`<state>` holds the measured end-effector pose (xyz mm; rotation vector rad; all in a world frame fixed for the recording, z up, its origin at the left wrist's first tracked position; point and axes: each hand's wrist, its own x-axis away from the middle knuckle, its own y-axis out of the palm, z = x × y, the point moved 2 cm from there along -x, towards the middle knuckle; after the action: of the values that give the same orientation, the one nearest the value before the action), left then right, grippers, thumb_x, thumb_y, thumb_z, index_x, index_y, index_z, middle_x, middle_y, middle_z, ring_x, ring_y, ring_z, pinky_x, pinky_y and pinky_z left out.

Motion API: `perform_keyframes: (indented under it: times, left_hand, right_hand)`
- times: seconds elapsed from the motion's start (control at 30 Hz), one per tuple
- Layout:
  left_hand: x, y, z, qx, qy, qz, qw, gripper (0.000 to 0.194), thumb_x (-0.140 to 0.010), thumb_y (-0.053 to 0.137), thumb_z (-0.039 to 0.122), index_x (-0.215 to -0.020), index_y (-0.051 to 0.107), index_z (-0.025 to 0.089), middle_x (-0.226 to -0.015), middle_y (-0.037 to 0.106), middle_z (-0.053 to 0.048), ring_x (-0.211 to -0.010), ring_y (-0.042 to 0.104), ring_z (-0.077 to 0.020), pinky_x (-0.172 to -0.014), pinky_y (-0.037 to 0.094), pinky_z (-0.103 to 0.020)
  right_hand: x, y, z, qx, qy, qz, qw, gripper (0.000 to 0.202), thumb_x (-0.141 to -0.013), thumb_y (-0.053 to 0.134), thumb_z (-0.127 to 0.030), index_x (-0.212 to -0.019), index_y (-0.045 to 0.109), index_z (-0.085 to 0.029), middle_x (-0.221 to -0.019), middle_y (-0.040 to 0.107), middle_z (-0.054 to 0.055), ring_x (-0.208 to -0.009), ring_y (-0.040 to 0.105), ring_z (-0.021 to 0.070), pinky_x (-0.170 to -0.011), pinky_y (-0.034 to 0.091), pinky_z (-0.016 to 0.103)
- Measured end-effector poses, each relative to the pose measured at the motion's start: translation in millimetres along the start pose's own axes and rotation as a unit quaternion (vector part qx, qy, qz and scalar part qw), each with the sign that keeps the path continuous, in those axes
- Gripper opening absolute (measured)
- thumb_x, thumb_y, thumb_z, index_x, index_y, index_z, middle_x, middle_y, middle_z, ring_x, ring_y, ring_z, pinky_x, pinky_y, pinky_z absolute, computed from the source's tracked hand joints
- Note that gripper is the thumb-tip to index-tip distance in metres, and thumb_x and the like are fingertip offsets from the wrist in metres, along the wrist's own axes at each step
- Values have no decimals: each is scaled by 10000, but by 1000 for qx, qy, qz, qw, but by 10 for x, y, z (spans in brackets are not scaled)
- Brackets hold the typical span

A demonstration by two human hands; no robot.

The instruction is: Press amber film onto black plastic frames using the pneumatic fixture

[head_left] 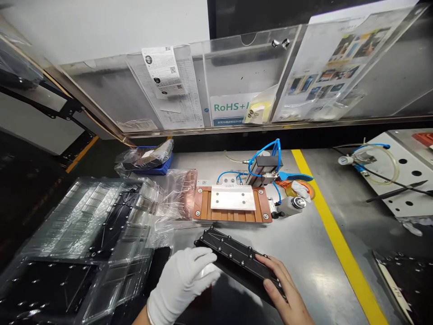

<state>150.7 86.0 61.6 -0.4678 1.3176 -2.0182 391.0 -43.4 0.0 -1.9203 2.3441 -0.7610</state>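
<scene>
A long black plastic panel (237, 253) with several metal studs is held tilted above the bench, its far end up and to the left. My bare right hand (284, 289) grips its near right end, thumb on one side and fingers on the other. My left hand (186, 280), in a white glove, is beside the panel's left end with thumb and fingers apart. Whether its fingertips touch the panel's edge I cannot tell. Just beyond the panel stands a brown fixture (203, 205) with a white metal block (233, 198) on top.
Clear plastic trays (74, 216) with black panels stand at left, beside a blue bin (162, 169). Blue air hoses run to a pneumatic cylinder (265, 167) behind the fixture. A metal-capped bottle (292, 205) stands right of it. Another black panel (406, 284) lies beyond the yellow line (331, 230).
</scene>
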Motion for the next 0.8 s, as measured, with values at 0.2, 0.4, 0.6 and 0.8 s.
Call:
perform_keyframes:
  times: [0.2,0.4,0.6,0.8]
  left_hand:
    - [-181,122,83,-124,-12,-202,971,217,-892,567,288,-1091,645,246,-892,724,-36,-747,698,-229,-645,526,-304]
    - [-241,119,-42,-142,-86,-193,967,223,-840,596,326,-1011,674,208,-764,721,-81,-674,703,-253,-642,532,-320]
    - [-292,136,234,-166,-27,-274,947,251,-828,573,285,-1028,672,170,-801,723,-101,-687,709,-288,-614,551,-347]
    - [-246,434,766,-141,52,-257,955,306,-854,486,118,-1102,654,180,-932,732,-152,-616,707,-291,-543,578,-400]
  right_hand:
    - [45,50,98,44,-10,-12,999,457,-907,452,-532,-1321,540,-359,-1403,492,71,-1351,429,295,-1094,390,484]
    - [66,77,10,31,-11,24,999,451,-884,485,-552,-1278,582,-355,-1374,520,69,-1329,453,308,-1077,419,470]
    - [97,225,-170,-50,25,99,993,432,-878,467,-598,-1178,640,-340,-1329,541,61,-1316,450,307,-1072,422,445]
    - [70,362,-211,-57,9,91,994,420,-885,466,-589,-1170,639,-334,-1310,543,53,-1306,455,286,-1086,400,415]
